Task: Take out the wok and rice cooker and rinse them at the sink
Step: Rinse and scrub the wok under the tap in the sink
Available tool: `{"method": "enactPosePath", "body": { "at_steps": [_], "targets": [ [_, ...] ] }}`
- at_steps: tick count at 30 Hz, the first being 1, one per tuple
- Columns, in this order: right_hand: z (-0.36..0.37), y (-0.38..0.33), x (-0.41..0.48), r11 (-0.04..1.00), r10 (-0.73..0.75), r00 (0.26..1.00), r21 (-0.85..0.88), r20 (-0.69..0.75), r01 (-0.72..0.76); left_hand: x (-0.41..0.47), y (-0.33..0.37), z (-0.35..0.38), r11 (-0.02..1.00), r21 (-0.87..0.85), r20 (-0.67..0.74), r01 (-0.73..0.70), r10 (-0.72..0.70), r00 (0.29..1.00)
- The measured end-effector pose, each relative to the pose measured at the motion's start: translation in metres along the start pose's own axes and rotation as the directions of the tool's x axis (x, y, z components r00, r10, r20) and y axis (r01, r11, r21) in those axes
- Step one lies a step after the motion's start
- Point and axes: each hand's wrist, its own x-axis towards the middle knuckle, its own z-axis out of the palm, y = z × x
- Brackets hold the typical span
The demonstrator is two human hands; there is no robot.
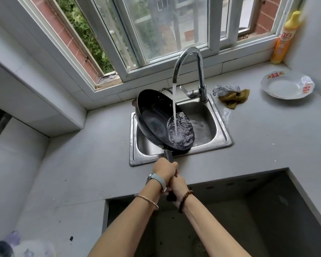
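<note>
A: Logged wok (152,119) where?
B: Over the sink (141,160), tilted down to the right; took the faucet (189,58) stream (174,108) in its lower side, pooling there.
A: Hands?
B: Noted left hand (164,168) curled round the handle (168,155) nearest the pan, right hand (177,184) wrapped round it just behind, touching the left.
A: Beyond?
B: Recorded cloth (233,99) beside the faucet; plate (282,89) and yellow bottle (283,41) further right on the counter (267,136).

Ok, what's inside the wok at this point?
Water from the running faucet pools in the low side of the tilted wok; no food shows on its bare dark surface. The foaming pool hides the metal beneath it.
</note>
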Motion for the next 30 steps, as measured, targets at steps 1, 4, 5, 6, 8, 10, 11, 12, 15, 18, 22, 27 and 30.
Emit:
{"method": "enactPosePath", "body": {
  "at_steps": [1,4,5,6,8,10,11,12,15,18,22,27,30],
  "targets": [
    [0.000,0.002,0.000,1.000,0.010,1.000,0.017,0.028,-0.010,0.000,-0.001,0.000,1.000,0.011,-0.009,-0.006,0.006,1.000],
    [0.003,0.006,-0.004,0.997,0.008,0.992,0.074,0.123,-0.017,-0.007,-0.002,-0.005,0.997,0.072,-0.060,-0.003,0.008,0.998],
    [0.006,0.007,-0.005,0.995,0.008,0.988,0.100,0.156,-0.023,-0.007,-0.004,-0.008,0.996,0.086,-0.074,-0.006,0.012,0.997],
    [0.009,0.008,-0.007,0.991,0.006,0.981,0.131,0.195,-0.032,-0.008,-0.006,-0.011,0.995,0.098,-0.089,-0.003,0.012,0.996],
    [0.017,0.009,-0.012,0.984,-0.002,0.961,0.174,0.278,-0.048,-0.012,-0.008,-0.018,0.993,0.120,-0.127,-0.009,0.024,0.992],
    [0.024,0.012,-0.016,0.979,-0.005,0.941,0.193,0.338,-0.064,-0.014,-0.013,-0.025,0.990,0.142,-0.170,-0.011,0.035,0.985],
    [0.027,0.012,-0.020,0.977,-0.007,0.930,0.202,0.368,-0.072,-0.015,-0.015,-0.029,0.989,0.149,-0.193,-0.012,0.040,0.980],
    [0.030,0.011,-0.023,0.975,-0.012,0.920,0.207,0.391,-0.076,-0.017,-0.017,-0.033,0.988,0.151,-0.213,-0.006,0.039,0.976],
    [0.035,0.010,-0.030,0.971,-0.011,0.902,0.220,0.433,-0.093,-0.020,-0.021,-0.043,0.992,0.127,-0.239,0.005,0.025,0.971],
    [0.039,0.010,-0.033,0.958,0.021,0.875,0.240,0.484,-0.155,-0.026,-0.023,-0.051,0.997,0.080,-0.245,0.017,0.003,0.970],
    [0.045,0.008,-0.040,0.946,0.044,0.835,0.247,0.549,-0.212,-0.031,-0.025,-0.060,0.999,0.052,-0.282,0.010,0.005,0.959],
    [0.047,0.003,-0.055,0.955,0.040,0.814,0.218,0.579,-0.202,-0.043,-0.024,-0.065,0.999,0.046,-0.321,-0.028,0.042,0.946],
    [0.045,0.003,-0.062,0.952,0.044,0.815,0.223,0.578,-0.209,-0.049,-0.024,-0.064,0.998,0.057,-0.337,-0.039,0.056,0.940]
  ]
}}
